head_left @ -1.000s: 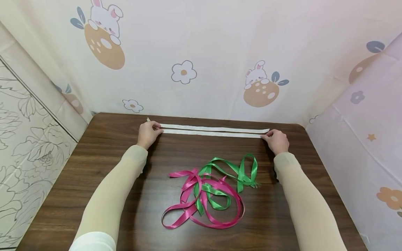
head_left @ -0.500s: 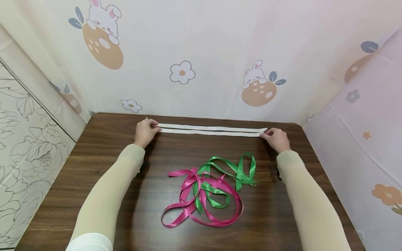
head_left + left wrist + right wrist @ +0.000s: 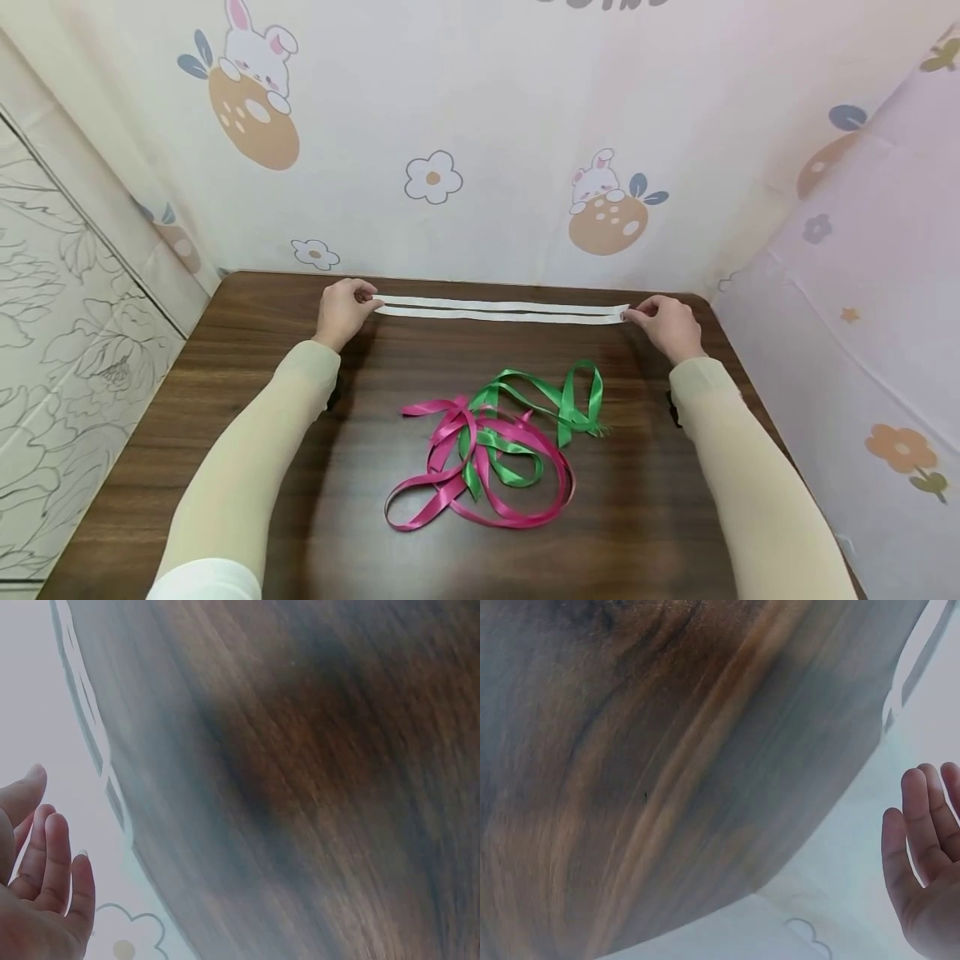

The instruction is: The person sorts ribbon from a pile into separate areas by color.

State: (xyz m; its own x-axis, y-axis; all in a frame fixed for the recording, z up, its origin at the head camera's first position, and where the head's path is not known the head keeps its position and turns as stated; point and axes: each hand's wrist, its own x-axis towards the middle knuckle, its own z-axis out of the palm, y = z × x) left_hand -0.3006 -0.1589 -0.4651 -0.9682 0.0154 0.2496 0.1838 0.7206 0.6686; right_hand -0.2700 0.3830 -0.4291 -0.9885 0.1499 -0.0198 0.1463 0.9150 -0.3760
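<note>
Two white ribbon strips lie side by side along the table's far edge in the head view, the farther ribbon [image 3: 435,302] and the nearer ribbon [image 3: 435,313]. My left hand [image 3: 345,312] is at their left ends, thumb and index finger close together there. In the left wrist view its loosely bent fingers [image 3: 56,862] appear apart from the ribbon [image 3: 90,712]. Beside the right ends is my right hand [image 3: 670,327]; the right wrist view shows its fingers [image 3: 915,799] extended, away from the ribbon end [image 3: 897,697].
A loose tangle of pink ribbon [image 3: 525,523] and green ribbon [image 3: 570,408] covers the middle of the brown wooden table [image 3: 247,367]. Behind the table hangs a printed curtain [image 3: 510,217], and another patterned sheet [image 3: 840,333] is on the right.
My right hand has drawn away from the right ends of the white ribbons, which it was pinching. The left hand has shifted slightly left. The head view has also shifted a little.
</note>
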